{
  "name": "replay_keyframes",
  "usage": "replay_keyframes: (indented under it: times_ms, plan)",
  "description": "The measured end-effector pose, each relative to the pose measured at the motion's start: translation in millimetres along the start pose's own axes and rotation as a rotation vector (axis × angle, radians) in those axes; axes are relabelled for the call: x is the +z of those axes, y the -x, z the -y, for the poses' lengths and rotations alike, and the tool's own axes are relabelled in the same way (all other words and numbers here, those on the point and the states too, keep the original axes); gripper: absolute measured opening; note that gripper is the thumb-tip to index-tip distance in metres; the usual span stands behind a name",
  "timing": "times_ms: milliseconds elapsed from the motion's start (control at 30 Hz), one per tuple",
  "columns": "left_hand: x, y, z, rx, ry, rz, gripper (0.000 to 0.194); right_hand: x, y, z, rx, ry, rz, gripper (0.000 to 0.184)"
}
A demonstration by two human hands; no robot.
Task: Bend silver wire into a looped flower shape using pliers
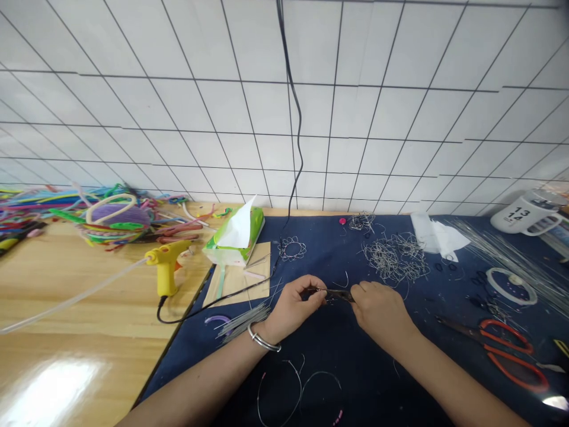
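My right hand (380, 309) is closed around the handles of dark pliers (340, 294), whose jaws point left. At those jaws, my left hand (293, 305) pinches a small piece of thin wire between thumb and forefinger; most of it is hidden by the fingers. Just behind lies a curved bit of wire (347, 279). A flower-shaped wire ring (292, 248) rests on the dark blue cloth (324, 362) beyond my left hand. Below that wrist is a bundle of straight wires (244, 323). Nearer me, a thin wire hoop (280, 388) lies on the cloth.
Scissors with orange handles (511, 350), a tangled wire pile (395, 258) and a white mug (527, 212) are on the right. At left stand a yellow glue gun (166, 270), a tissue pack (235, 234) and colourful pipe cleaners (115, 216). A black cable (299, 136) hangs down the tiled wall.
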State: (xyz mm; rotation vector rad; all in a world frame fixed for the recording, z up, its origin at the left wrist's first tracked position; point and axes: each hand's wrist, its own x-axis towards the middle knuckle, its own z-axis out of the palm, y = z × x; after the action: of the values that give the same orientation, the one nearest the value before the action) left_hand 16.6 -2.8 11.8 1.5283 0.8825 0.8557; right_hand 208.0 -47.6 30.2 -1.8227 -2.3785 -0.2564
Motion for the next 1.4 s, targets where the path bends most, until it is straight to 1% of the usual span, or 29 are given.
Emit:
replay_keyframes:
  times_ms: [167,300,400,867,1067,1200,1400]
  plan:
    - [-1.0,-0.7,0.9,-0.036,0.011,0.026,0.014,5.0,0.3,-0.7,-0.01,0.015,-0.033,0.014]
    - [-1.0,-2.0,4.2,-0.076,0.089,0.041,0.015,4.8,0.5,-0.4,-0.007,-0.012,-0.012,0.013]
    - [0.3,-2.7,6.2,-0.089,0.116,0.029,0.017,3.0,-0.5,0.5,-0.002,-0.004,-0.006,0.014]
    - [5.3,1.5,-0.5,-0.022,0.013,-0.089,0.018,-3.5,0.5,2.4,-0.011,0.151,-0.117,0.016]
    - [8.3,3.5,1.5,-0.042,0.035,-0.109,0.018,-5.8,-0.6,3.6,0.006,0.194,-0.156,0.02]
    - [9.2,4.6,2.3,-0.054,0.044,-0.124,0.019,-2.6,-1.0,2.7,0.0,0.176,-0.153,0.018]
    - [8.0,4.3,2.9,0.006,0.069,-0.104,0.017,2.7,-0.3,-0.8,-0.007,0.1,-0.115,0.014]
